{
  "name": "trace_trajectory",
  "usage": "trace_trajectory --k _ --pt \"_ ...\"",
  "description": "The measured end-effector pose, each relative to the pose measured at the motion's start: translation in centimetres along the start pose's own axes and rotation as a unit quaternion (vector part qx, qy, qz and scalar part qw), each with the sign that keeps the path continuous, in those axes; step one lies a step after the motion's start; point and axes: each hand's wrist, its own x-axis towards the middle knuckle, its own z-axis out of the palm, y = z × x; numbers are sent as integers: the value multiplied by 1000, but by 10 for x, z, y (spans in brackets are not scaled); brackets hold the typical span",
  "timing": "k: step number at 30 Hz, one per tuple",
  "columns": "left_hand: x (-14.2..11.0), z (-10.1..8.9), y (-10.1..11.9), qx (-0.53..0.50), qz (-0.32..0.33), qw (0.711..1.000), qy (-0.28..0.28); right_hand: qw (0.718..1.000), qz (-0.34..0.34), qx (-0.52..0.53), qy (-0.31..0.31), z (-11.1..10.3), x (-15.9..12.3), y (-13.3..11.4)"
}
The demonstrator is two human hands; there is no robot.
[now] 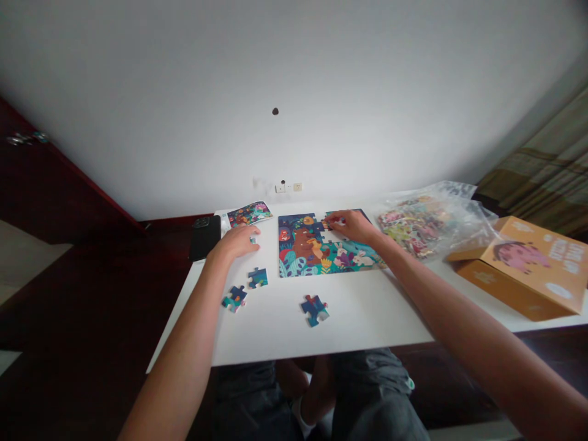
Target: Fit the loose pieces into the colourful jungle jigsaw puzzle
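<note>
A colourful jigsaw puzzle, mostly assembled, lies on the white table. My right hand rests on its upper right part, fingers curled and pinching a piece against the puzzle. My left hand lies on the table left of the puzzle, fingers bent over a small piece. Three loose pieces lie nearer me: one below my left hand, one by my left forearm, one in the middle front.
A small picture card and a black phone lie at the back left. A clear plastic bag of puzzle pieces sits right of the puzzle, with an orange cardboard box beyond it. My knees show under the table's front edge.
</note>
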Motion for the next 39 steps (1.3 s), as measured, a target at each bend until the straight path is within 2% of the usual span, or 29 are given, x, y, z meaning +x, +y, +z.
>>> trace_trajectory --k 4,10,15,18,20,21,23,25,27,29,32,34,36,39 --pt "2 1 6 9 -4 1000 -8 1000 -18 3 7 1 0 -1" --pt "1 6 18 10 -4 999 36 1000 -24 5 -6 -1 -2 -12" --pt "3 9 32 -20 14 989 143 999 -35 16 -23 -4 -5 -27" --pt "7 6 36 -129 -14 966 224 998 -49 16 -36 -1 -6 -32" --pt "11 1 37 -287 -36 921 262 997 -57 11 -43 1 -6 -33" --pt "12 -2 37 -384 -44 882 268 997 -61 10 -46 2 -6 -34" --pt "12 -9 37 -560 -53 786 255 996 -65 14 -51 4 -6 -36" --pt "11 -17 36 -666 -55 708 229 996 -63 21 -59 4 -6 -39" --pt "8 -21 35 -711 -52 669 210 996 -63 27 -65 4 -7 -41" --pt "6 -22 34 -728 -54 654 199 995 -66 27 -67 3 -7 -44" --pt "8 -16 34 -722 -64 662 191 994 -79 21 -75 2 -8 -49" --pt "11 -6 37 -698 -72 688 186 991 -93 25 -90 1 -8 -53" --pt "14 6 41 -646 -78 734 195 988 -107 38 -101 -1 -9 -56" --pt "16 24 51 -483 -21 843 237 979 -126 79 -137 -6 -13 -63"
